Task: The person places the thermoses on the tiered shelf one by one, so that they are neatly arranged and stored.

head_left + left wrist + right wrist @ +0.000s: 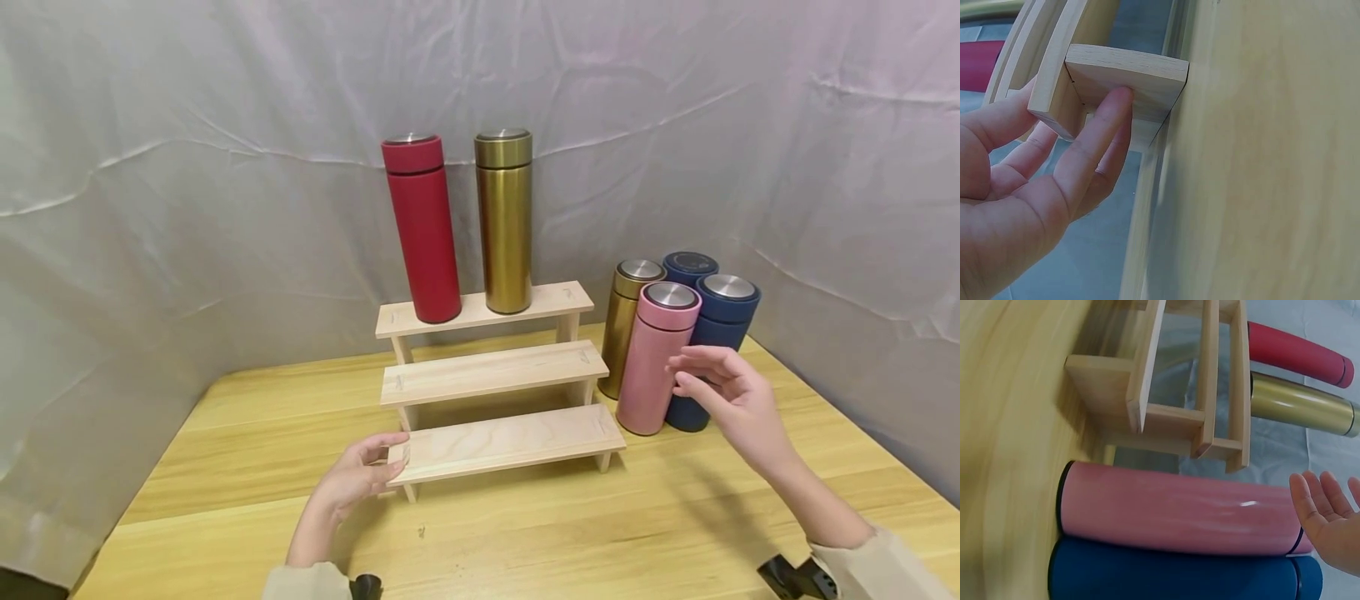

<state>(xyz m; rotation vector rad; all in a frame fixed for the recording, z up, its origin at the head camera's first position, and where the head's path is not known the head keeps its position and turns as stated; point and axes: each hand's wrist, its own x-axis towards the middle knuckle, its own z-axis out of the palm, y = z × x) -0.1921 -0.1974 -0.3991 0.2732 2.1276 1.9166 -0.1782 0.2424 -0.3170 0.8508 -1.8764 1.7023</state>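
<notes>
My left hand (pixel 352 477) holds the left end of the lowest step of a three-tier wooden display stand (pixel 495 371). In the left wrist view, the thumb lies at the board's edge and a fingertip (pixel 1121 97) touches the leg below. On the top tier a red thermos bottle (pixel 425 237) and a gold thermos bottle (pixel 506 233) stand upright. My right hand (pixel 738 400) is raised beside a pink thermos bottle (pixel 652 375), fingers loosely bent with nothing held. The right wrist view shows that hand (pixel 1335 519) near the bottle's lid end.
Behind the pink bottle stand a shorter gold thermos (pixel 618 337) and two dark blue thermoses, one in front (pixel 723 325) and one farther back (pixel 690 265). The wooden table (pixel 525 542) ends at grey cloth walls (pixel 300 233) behind and at both sides.
</notes>
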